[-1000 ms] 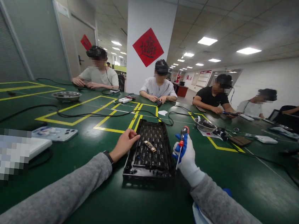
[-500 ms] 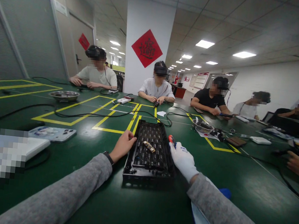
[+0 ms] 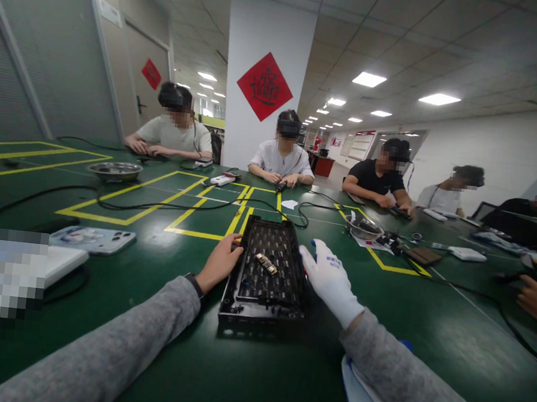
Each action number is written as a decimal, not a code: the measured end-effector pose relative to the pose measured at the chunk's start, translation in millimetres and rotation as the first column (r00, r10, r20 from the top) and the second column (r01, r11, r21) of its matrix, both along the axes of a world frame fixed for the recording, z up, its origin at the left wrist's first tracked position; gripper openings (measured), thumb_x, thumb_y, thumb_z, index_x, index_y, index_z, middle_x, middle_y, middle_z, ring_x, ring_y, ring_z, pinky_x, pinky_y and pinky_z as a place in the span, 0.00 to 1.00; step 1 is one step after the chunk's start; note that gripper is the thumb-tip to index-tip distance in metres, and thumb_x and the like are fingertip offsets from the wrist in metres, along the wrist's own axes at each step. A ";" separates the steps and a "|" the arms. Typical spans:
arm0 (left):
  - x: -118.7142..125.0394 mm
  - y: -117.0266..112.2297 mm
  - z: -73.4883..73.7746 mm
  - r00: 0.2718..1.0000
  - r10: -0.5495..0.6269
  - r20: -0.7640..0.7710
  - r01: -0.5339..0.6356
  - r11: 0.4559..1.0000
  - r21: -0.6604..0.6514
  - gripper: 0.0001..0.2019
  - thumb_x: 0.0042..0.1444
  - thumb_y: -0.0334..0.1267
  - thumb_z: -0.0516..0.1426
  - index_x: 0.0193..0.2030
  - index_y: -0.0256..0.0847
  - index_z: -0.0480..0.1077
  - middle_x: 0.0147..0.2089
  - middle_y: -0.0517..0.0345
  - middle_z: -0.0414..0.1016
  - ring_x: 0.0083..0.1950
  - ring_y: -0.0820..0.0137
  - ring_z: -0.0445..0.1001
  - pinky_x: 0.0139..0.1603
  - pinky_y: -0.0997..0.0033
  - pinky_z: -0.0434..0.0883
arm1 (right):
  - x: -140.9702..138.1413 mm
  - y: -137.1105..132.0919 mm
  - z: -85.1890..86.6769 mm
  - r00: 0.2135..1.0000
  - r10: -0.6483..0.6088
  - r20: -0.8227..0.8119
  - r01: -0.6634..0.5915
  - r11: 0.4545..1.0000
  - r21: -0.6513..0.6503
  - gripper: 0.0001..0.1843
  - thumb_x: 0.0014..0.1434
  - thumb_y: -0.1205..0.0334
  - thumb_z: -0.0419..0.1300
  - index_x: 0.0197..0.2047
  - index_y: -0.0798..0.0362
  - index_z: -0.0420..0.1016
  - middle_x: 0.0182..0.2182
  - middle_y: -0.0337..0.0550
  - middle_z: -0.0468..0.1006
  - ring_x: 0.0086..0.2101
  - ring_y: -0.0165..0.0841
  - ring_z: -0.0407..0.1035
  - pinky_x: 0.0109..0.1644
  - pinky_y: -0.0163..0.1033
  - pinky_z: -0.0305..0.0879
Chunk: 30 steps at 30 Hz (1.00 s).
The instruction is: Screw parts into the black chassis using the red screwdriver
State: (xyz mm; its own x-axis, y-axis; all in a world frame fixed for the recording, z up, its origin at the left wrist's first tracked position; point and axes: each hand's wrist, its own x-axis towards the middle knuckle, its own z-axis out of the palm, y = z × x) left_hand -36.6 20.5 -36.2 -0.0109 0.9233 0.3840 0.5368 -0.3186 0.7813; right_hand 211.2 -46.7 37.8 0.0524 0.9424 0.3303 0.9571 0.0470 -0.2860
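A black rectangular plastic case [image 3: 263, 319], open at the top, lies in front of me, with dark rows of slots inside. On these rests a small tan and silver strip-like part [image 3: 266, 264], with thin wires and dark bits near the case's front end. My bare left hand [image 3: 220, 261] pinches the case's left wall. Beside its right wall, my right hand [image 3: 332, 281] wears a white glove with blue marks. A bit of the red-handled tool [image 3: 308, 264] shows at its thumb; the rest is hidden behind the glove.
A phone [image 3: 94, 239] and a pixelated white object [image 3: 57, 268] lie left. Metal bowls [image 3: 115, 172] stand farther back. Black cable [image 3: 191, 207] crosses the green table [image 3: 152, 348]. A light blue cloth [image 3: 367, 397] lies under my right forearm. Several people sit around the table.
My right hand has turned and its thumb and forefinger have spread, so the red tool handle is now mostly hidden. The case has shifted slightly left and toward me. My left hand stays on its wall.
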 end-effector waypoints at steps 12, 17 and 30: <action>1.1 -4.5 3.3 1.000 -0.029 -0.008 0.029 0.999 0.015 0.20 0.52 0.34 0.51 0.53 0.41 0.65 0.47 0.52 0.69 0.46 0.66 0.69 0.50 0.64 0.66 | -37.8 55.7 -9.1 0.950 0.292 0.108 -0.288 0.957 -0.043 0.22 0.51 0.40 0.54 0.30 0.49 0.78 0.39 0.45 0.72 0.44 0.38 0.61 0.49 0.44 0.52; 3.0 -3.2 3.2 1.000 -0.004 -0.030 0.004 1.000 -0.003 0.20 0.50 0.31 0.50 0.51 0.43 0.67 0.46 0.54 0.68 0.46 0.67 0.68 0.50 0.65 0.66 | -29.3 39.3 0.6 0.885 0.426 -0.190 -0.401 0.903 0.154 0.14 0.51 0.50 0.58 0.27 0.51 0.77 0.41 0.42 0.72 0.44 0.35 0.64 0.48 0.41 0.57; 7.3 -4.3 4.8 1.000 0.019 0.008 -0.019 1.000 -0.013 0.23 0.50 0.31 0.50 0.55 0.40 0.64 0.47 0.51 0.70 0.44 0.68 0.70 0.48 0.66 0.67 | -38.5 -28.0 -2.1 0.600 0.795 -0.087 -0.763 0.601 0.238 0.05 0.53 0.61 0.58 0.32 0.53 0.74 0.38 0.44 0.72 0.38 0.32 0.67 0.44 0.38 0.63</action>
